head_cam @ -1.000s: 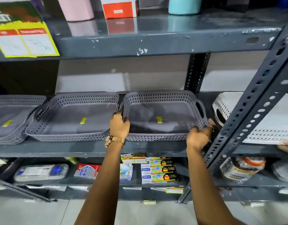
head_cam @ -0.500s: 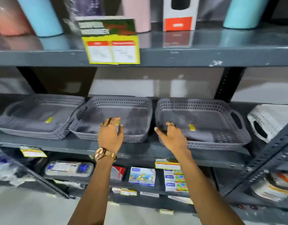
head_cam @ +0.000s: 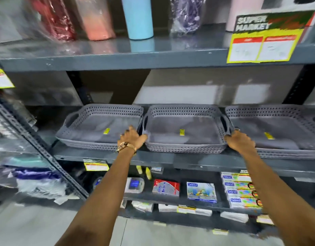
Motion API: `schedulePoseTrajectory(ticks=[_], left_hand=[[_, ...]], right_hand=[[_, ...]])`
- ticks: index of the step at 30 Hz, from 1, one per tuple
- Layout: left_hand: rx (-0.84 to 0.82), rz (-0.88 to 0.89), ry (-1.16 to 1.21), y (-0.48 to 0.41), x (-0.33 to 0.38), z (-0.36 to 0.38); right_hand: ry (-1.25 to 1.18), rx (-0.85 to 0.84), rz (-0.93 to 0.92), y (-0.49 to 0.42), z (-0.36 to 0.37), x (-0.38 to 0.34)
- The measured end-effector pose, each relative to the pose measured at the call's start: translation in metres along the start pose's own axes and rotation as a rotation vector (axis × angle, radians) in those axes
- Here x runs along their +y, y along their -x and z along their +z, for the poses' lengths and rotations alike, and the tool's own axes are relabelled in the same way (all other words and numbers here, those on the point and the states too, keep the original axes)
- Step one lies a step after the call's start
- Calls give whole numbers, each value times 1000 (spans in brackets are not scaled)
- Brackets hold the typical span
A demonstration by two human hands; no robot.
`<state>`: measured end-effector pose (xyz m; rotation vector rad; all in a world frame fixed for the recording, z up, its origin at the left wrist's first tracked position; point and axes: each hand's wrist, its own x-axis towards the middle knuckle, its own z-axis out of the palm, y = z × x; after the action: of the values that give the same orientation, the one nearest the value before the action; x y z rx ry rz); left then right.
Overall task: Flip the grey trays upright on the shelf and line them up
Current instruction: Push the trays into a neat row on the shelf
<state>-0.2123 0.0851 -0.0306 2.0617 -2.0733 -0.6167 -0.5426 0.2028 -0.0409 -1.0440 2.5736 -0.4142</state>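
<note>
Even indoor light, heavy motion blur leftward, wide-angle bending at edges.

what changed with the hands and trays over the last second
Both hands left the right tray and moved to the middle tray: left hand at its left end, right hand at its right. All three trays, including the left tray, stayed upright in a row.

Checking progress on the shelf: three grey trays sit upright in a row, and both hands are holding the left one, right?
Not quite. The head view shows both hands on the middle tray, not the left tray: the left hand grips its left end, the right hand its right end. The right tray completes the upright row.
</note>
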Motion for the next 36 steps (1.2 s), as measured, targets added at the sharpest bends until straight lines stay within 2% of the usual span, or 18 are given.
schedulePoseTrajectory(ticks=[3, 7, 9, 13, 17, 21, 28, 36], left_hand=[[-49, 47, -31, -6, 0, 6], [112, 154, -163, -7, 6, 18], [134, 176, -184, -12, 8, 21], [108, 191, -155, -32, 14, 20], [33, 160, -133, -53, 27, 14], [-4, 150, -106, -66, 36, 9], [74, 181, -127, -53, 27, 14], [103, 250, -174, -16, 2, 23]], right_hand=[[4, -42, -47, -3, 4, 2], [17, -31, -82, -7, 9, -2], [20, -37, -93, -11, 8, -6], [-57, -102, -106, -28, 0, -20], [-68, -174, -43, -38, -8, -46], [-29, -143, -47, -51, -7, -54], [-50, -97, -93, -49, 6, -35], [-25, 1, -127, 5, 12, -1]])
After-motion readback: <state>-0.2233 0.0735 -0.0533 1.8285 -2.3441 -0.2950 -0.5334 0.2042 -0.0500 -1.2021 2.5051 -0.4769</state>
